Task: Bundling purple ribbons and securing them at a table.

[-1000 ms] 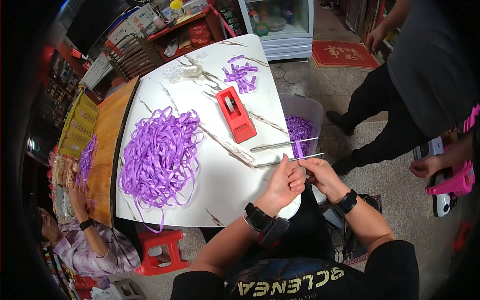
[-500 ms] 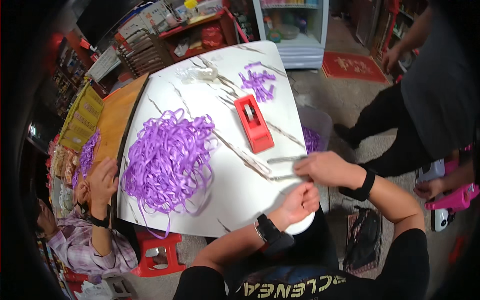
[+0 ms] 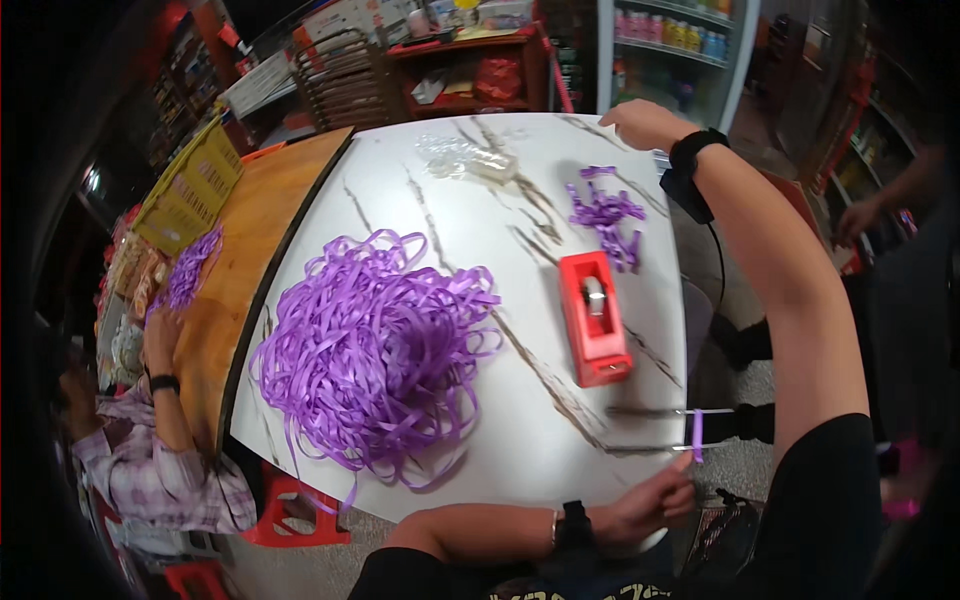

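Note:
My left hand [image 3: 655,507] is at the near right edge of the table, its fingers curled in and one fingertip against the lower end of a short purple ribbon [image 3: 697,436]. That ribbon lies across two parallel thin metal rods [image 3: 650,449], which stick out past the table's right edge. Far off at the back right corner, my right hand [image 3: 650,128] is stretched out with its fingers closed; whether anything is between them is too small to tell. A red tape dispenser [image 3: 600,345] stands near the rods. Beyond it lie several short purple ribbon pieces [image 3: 605,212].
A big tangled heap of purple ribbon [image 3: 370,350] covers the left of the white table [image 3: 530,460]. Crumpled clear plastic [image 3: 465,158] lies at the back. Another person [image 3: 165,470] sits at the wooden table on the left, beside a yellow basket [image 3: 190,190]. Someone stands at the right.
My right hand has left the metal rods and swung to the far right corner. My left hand now touches a ribbon across the rods. The view has shifted.

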`<move>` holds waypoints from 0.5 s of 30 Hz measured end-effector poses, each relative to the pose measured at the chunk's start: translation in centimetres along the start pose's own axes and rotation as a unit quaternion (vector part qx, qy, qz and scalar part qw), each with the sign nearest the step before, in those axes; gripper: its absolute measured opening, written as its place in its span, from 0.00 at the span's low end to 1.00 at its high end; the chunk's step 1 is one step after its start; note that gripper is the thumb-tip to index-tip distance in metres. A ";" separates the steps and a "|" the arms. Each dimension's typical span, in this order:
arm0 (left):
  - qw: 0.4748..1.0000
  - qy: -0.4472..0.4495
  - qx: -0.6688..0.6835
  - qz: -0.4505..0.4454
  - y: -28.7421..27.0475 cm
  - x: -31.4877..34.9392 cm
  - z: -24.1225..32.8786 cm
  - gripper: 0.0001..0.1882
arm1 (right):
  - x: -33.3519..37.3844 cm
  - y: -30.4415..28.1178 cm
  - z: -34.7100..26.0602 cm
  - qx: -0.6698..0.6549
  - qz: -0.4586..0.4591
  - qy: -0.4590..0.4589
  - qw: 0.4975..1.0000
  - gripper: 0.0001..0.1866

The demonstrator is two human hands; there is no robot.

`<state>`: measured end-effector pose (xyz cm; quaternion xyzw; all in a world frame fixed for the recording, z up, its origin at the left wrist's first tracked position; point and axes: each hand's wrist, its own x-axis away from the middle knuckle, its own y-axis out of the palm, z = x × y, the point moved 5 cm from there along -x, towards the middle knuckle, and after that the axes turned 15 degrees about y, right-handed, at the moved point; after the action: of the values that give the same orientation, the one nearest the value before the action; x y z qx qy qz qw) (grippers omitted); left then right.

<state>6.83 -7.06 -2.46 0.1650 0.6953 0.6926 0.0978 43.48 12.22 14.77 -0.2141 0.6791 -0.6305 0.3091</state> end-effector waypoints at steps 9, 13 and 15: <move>0.999 -0.017 0.015 0.023 0.0 -0.1 0.2 0.35 | -7.1 9.7 -2.9 0.037 -0.172 -0.025 0.984 0.22; 0.998 -0.047 0.002 0.030 0.3 -0.1 -0.5 0.35 | -6.5 10.8 1.1 0.045 -0.037 -0.071 0.996 0.17; 0.999 -0.040 0.001 0.014 0.2 -0.1 -0.1 0.31 | -4.9 6.7 -2.4 -0.069 -0.081 -0.145 0.984 0.17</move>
<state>6.89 -7.15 -2.25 0.2026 0.6895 0.6857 0.1159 46.01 18.06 8.87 -0.3781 0.6495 -0.5674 0.3366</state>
